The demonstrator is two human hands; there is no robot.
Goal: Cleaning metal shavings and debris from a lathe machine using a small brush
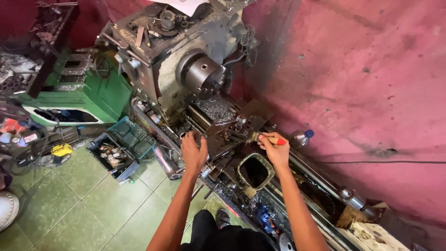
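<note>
I have 2 hands on the lathe [200, 83]. My right hand [275, 149] is clamped on a paintbrush [269, 138] just in front of the chuck [203, 74], fingers wrapped around its red handle. It looks light, with soft bristles; hold the handle. My left hand [193, 151] rests on the carriage handwheel, fingers curled.

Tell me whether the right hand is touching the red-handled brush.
Touching. The head view shows the right hand with its fingers closed around the red-handled brush, no gap visible between them.
</note>
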